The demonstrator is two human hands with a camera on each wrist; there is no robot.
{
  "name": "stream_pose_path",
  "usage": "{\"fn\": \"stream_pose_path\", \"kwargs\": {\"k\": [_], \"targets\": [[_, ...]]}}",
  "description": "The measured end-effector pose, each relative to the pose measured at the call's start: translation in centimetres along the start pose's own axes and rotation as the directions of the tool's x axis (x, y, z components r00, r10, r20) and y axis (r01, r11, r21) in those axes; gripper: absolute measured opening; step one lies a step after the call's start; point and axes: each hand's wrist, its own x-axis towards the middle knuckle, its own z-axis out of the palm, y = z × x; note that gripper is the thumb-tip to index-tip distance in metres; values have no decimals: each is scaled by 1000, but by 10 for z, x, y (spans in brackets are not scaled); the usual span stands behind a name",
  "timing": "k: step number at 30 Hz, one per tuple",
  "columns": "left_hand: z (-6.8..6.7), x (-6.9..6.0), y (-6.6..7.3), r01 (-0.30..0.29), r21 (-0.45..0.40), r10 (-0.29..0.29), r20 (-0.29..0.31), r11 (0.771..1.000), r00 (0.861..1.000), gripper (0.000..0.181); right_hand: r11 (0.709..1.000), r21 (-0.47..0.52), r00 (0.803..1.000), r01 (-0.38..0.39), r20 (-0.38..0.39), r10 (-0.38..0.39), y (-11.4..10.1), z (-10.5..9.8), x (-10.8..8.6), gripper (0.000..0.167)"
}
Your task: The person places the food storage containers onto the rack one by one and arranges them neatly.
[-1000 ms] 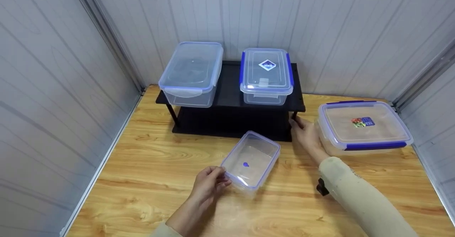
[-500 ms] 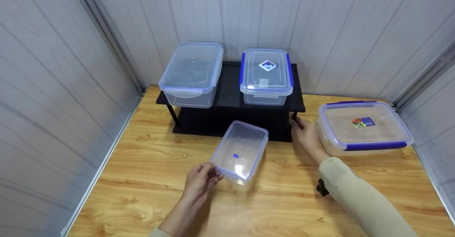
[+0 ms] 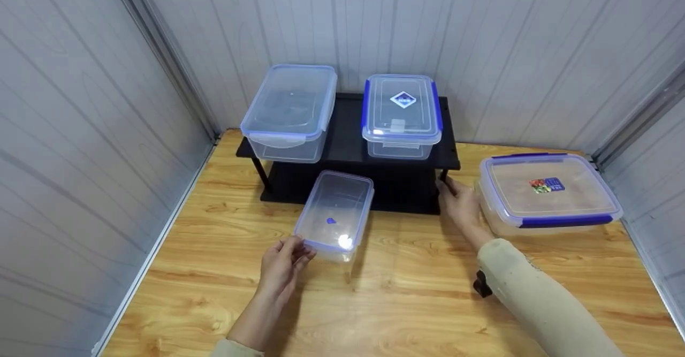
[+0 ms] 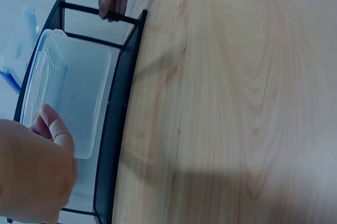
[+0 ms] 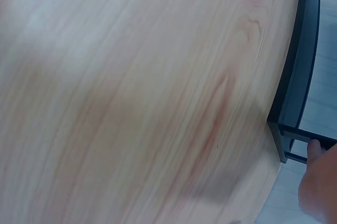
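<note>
My left hand (image 3: 279, 267) pinches the near left corner of a clear plastic food container (image 3: 338, 199) with a bluish rim. The container is raised and tilted in front of the black two-tier rack (image 3: 349, 145), its far end overlapping the lower shelf in the head view. In the left wrist view, my thumb and fingers (image 4: 52, 121) are at the container's edge. My right hand (image 3: 461, 207) holds the rack's front right post, with fingers (image 4: 108, 3) bent over it in the left wrist view. The right wrist view shows only part of that hand (image 5: 320, 179) at the post.
Two lidded containers stand on the top shelf: a larger one (image 3: 291, 100) at left and a blue-clipped one (image 3: 402, 113) at right. Another wide lidded container (image 3: 551, 202) sits on the wooden table (image 3: 417, 303), close beside my right hand. Pale panel walls (image 3: 364, 20) enclose the table.
My left hand has moved left and slightly forward, taking the container from in front of the rack's right part toward its middle. The right hand stays at the post.
</note>
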Motion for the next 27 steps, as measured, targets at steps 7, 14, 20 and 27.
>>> {"fn": "stream_pose_path", "kwargs": {"k": [7,14,20,27], "targets": [[-3,14,6,-19,-29,18,-34,999,999,7,1000,-14,999,13,-47,-14,1,4,-2,25],[-2,24,10,-15,-64,12,-49,998,999,8,1000,20,996,-17,-85,19,-1,8,-5,25],[-5,30,12,-41,-91,37,-47,995,998,7,994,84,993,-69,-93,76,-5,13,-8,26],[-4,39,13,-59,-142,45,-99,988,994,9,995,72,991,-69,-109,76,-5,14,-9,25]]}}
